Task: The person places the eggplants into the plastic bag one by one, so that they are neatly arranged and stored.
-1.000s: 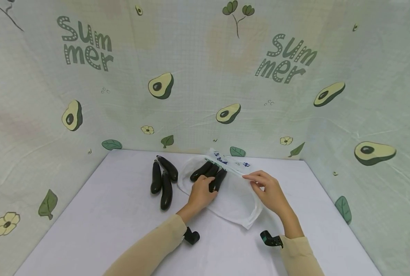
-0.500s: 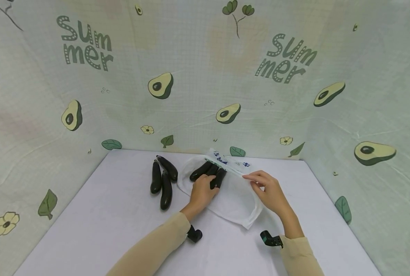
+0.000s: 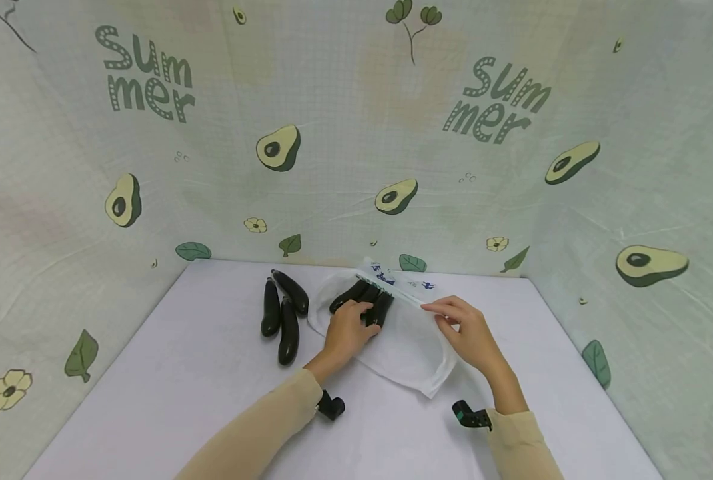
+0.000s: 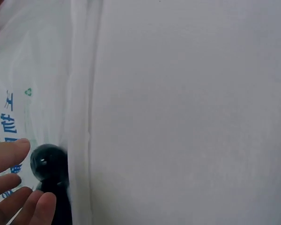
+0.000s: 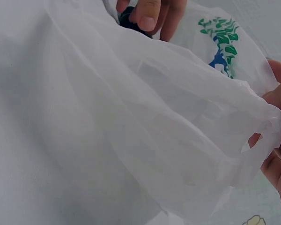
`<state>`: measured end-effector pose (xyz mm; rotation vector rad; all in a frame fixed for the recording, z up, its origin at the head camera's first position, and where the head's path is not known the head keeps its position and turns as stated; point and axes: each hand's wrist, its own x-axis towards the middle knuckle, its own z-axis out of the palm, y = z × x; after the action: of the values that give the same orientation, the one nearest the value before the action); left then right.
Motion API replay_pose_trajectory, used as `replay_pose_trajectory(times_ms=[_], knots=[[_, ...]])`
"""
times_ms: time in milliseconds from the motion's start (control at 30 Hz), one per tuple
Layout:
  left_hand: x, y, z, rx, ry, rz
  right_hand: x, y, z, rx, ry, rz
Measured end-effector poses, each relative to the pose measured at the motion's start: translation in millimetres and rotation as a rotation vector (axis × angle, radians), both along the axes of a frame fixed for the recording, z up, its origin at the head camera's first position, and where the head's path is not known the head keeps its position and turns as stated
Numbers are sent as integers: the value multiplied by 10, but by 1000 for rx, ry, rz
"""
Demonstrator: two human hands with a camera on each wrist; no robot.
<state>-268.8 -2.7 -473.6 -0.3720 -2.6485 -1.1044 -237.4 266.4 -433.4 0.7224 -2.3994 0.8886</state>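
A white plastic bag [image 3: 407, 350] with blue and green print lies on the table, its mouth spread toward me. Inside it are several dark eggplants [image 3: 383, 307], partly covered by the upper layer. My left hand [image 3: 346, 331] is at the bag's opening beside these eggplants. In the left wrist view, its fingers are parted and loosely bent around the end of an eggplant [image 4: 48, 161], the thumb standing apart from it. My right hand [image 3: 467, 337] pinches the bag's upper edge near a handle and holds it raised; the right wrist view shows this grip too.
Outside the bag, to its left, 3 more eggplants [image 3: 288, 331] lie close together. The white table [image 3: 200, 400] is bounded at the back and sides by a patterned cloth [image 3: 338, 220]. A black wrist camera [image 3: 472, 416] sits on each wrist.
My left hand has loosened from the eggplant in the bag and drawn slightly left and back. The right hand and the bag's edge have hardly moved.
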Motion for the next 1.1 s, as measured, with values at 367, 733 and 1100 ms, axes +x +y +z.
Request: replay_pose_trajectory(times_ms=[367, 733, 1100], knots=[[53, -430, 271, -37, -2, -18, 7, -3, 13, 1, -7, -6], [23, -972, 443, -141, 2, 67, 0, 8, 11, 9, -2, -14], [33, -1580, 371, -226, -91, 158, -17, 18, 6, 7, -7, -22]])
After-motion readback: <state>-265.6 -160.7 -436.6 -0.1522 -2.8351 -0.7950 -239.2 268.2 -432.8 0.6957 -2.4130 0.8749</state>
